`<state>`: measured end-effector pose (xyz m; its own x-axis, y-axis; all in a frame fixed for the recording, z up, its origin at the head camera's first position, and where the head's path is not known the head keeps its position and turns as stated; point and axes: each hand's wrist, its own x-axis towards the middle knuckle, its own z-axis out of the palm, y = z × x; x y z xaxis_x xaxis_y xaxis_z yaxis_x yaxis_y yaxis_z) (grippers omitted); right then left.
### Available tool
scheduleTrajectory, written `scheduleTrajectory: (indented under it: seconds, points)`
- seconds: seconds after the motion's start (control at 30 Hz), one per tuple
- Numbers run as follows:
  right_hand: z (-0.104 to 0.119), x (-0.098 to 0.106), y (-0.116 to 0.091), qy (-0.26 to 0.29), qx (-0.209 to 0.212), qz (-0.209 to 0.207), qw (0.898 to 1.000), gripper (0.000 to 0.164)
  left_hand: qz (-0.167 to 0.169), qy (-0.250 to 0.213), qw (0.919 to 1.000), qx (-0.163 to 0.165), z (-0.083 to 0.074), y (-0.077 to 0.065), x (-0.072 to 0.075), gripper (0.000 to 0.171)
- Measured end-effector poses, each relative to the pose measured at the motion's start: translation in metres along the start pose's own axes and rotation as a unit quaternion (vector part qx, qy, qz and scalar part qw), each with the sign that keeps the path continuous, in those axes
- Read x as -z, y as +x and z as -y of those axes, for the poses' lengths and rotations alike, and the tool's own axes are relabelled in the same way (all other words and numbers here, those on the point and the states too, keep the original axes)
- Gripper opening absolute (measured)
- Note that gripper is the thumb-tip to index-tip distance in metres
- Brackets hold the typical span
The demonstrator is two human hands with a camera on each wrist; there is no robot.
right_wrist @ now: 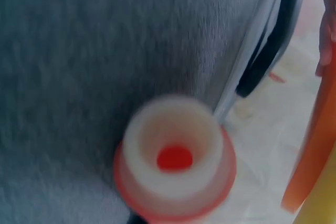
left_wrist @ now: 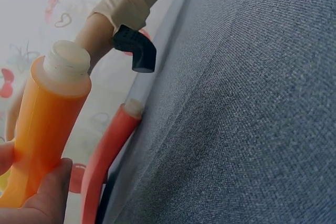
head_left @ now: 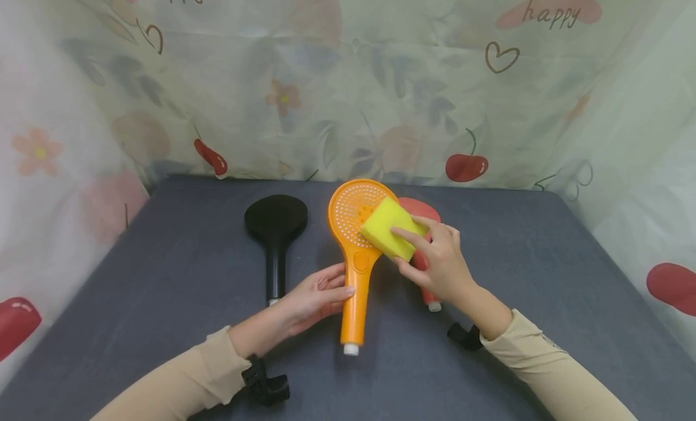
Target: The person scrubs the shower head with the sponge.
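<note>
An orange shower head (head_left: 354, 306) is held up off the table, its perforated face toward the head camera and its white threaded end down. My left hand (head_left: 315, 297) pinches its handle between thumb and fingers; the left wrist view shows the thumb against the orange handle (left_wrist: 50, 121). In my right hand (head_left: 441, 261) is a yellow sponge (head_left: 393, 228), gripped by its right side and overlapping the right part of the shower head's face. Behind that hand lies a red shower head (head_left: 421, 208), partly hidden; its white end (right_wrist: 176, 145) looms blurred in the right wrist view.
A black shower head (head_left: 276, 221) lies on the left of the grey cloth-covered table (head_left: 179, 258). Patterned curtains (head_left: 348, 77) hang along the back and both sides. Black wrist mounts (head_left: 266, 382) sit on both forearms, low over the table.
</note>
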<state>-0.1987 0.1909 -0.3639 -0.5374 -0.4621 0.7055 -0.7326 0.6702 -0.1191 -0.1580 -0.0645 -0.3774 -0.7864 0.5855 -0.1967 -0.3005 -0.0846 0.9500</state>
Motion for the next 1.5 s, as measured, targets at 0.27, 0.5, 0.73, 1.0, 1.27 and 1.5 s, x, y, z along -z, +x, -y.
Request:
scheduleTrajectory:
  seconds: [0.27,0.5,0.73,1.0,1.27,1.5]
  points:
    - [-0.001,0.001,0.000,-0.015,0.030,0.001,0.999,0.042,-0.002,-0.002,1.0000,-0.007,-0.001,0.000,0.003,0.066]
    - [-0.014,0.006,0.001,-0.023,-0.024,-0.005,0.999,0.041,-0.013,0.000,0.9999,-0.008,-0.001,0.001,0.002,0.065]
    - [-0.018,0.008,-0.001,-0.022,-0.070,-0.004,0.997,0.042,-0.027,-0.002,0.9996,-0.012,-0.002,0.001,0.001,0.065]
    - [-0.004,0.007,-0.004,-0.010,-0.027,0.001,1.000,0.041,-0.047,0.012,0.9987,-0.013,-0.001,0.003,0.001,0.070]
    - [0.011,0.004,-0.004,0.015,0.003,0.005,1.000,0.041,-0.047,0.018,0.9985,-0.021,0.001,0.005,0.000,0.076]
    - [0.018,0.002,-0.006,0.051,-0.001,0.020,0.998,0.043,-0.048,0.010,0.9984,-0.027,0.000,0.006,0.002,0.075]
